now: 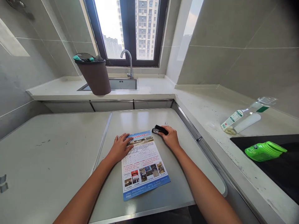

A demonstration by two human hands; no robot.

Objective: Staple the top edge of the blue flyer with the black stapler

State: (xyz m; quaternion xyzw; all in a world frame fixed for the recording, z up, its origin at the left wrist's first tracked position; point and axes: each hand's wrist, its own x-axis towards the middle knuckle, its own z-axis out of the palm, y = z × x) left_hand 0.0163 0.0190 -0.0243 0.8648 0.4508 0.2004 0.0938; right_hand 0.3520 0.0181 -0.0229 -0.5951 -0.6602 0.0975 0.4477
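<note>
A printed flyer point(144, 163) with a blue border, red text and small photos lies flat on the grey table point(70, 161). My left hand point(120, 147) rests on the flyer's upper left corner, fingers spread flat. My right hand point(171, 137) is just past the flyer's upper right corner, its fingers closed round the rear of a black stapler point(159, 129) that sits on the table pointing left.
A brown bin point(95, 74) stands by the sink point(121, 84) with its tap point(127, 62) under the window. On the right counter lie a clear bottle point(247, 116) on its side and a green object point(265, 151) on a black hob point(280, 168).
</note>
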